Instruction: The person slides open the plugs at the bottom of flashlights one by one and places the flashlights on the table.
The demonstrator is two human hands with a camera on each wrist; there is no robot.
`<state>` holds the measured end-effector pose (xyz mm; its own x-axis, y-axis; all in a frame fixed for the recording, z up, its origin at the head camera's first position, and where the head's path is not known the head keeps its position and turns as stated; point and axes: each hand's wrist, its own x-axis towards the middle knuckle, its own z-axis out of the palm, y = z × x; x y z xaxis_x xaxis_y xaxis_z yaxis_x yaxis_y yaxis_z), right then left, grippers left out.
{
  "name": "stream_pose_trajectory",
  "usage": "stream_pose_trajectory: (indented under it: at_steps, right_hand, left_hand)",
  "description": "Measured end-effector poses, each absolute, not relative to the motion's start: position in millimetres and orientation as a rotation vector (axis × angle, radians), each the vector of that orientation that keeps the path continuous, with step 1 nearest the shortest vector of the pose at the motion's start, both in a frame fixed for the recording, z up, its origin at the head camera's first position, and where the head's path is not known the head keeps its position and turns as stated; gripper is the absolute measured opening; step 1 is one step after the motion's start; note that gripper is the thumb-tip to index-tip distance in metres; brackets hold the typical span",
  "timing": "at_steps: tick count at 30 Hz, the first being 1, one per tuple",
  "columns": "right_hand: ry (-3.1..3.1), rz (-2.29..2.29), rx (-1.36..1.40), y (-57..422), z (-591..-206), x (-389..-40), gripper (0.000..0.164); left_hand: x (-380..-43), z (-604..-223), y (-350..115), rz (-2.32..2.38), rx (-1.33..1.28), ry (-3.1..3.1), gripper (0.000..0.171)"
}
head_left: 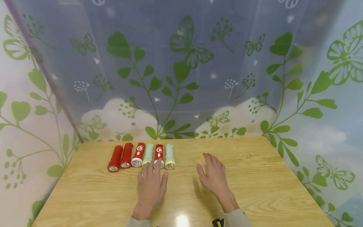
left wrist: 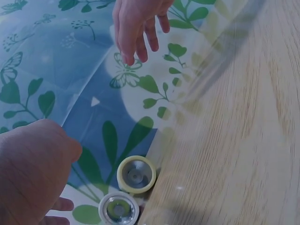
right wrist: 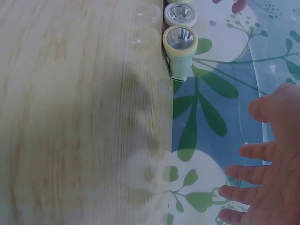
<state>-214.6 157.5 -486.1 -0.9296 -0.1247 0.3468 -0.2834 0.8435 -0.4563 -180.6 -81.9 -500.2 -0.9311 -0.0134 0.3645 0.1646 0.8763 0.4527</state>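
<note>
Found on the table (head_left: 255, 192), left of centre toward the far edge: row of six flashlights (head_left: 141, 153), lying side by side, lens ends toward the near side. Order from the left: outermost red flashlight (head_left: 115, 157), second red flashlight (head_left: 126, 154), left red-and-white flashlight (head_left: 139, 150), left pale green flashlight (head_left: 148, 152), right red-and-white flashlight (head_left: 159, 150), right pale green flashlight (head_left: 169, 152). Long axes pointing away from the near side; outermost red flashlight more slanted, lens end leftward; right pale green flashlight almost straight.

Left hand (head_left: 151, 184): nearer to the row. Fingers stretched forward, at the lens ends of the left pale green flashlight and right red-and-white flashlight, partly hiding both in the head view. No grip evident; cannot tell whether touching or just above. Thumb extended, near the lens of the right pale green flashlight.

Right hand (head_left: 214, 177): well apart from the row, on its right. Fingers extended, spread in the right wrist view, holding nothing.

Governing relation: right pale green flashlight lying ahead and slightly right of the left thumb, well left of the right fingers; sideways between both hands, closer to the left. Beyond the table: curtain (head_left: 241, 72) printed with leaves and butterflies.
</note>
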Motion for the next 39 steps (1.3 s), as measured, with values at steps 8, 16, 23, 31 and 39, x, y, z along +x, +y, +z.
stream_pose_trajectory:
  at_steps: [8, 16, 23, 31, 39]
  right_hand:
    - [-2.709, 0.702, 0.368, 149, -483, -222, 0.055]
    - [-2.699, 0.66, 0.438, 142, -478, -231, 0.054]
    - [-2.71, 0.642, 0.45, 140, -475, -238, 0.053]
    - [-2.743, 0.636, 0.459, 136, -474, -246, 0.053]
    - [-2.742, 0.62, 0.473, 133, -475, -250, 0.052]
  left_hand:
    - [-181, -500, -94, -0.655, -0.084, -2.733, 0.055]
    - [-179, -505, -105, -0.655, -0.076, -2.742, 0.057]
    - [-177, -507, -115, -0.618, -0.056, -2.756, 0.054]
    - [-176, -508, -123, -0.566, -0.039, -2.782, 0.052]
    - [-170, -510, -132, -0.564, -0.026, -2.773, 0.051]
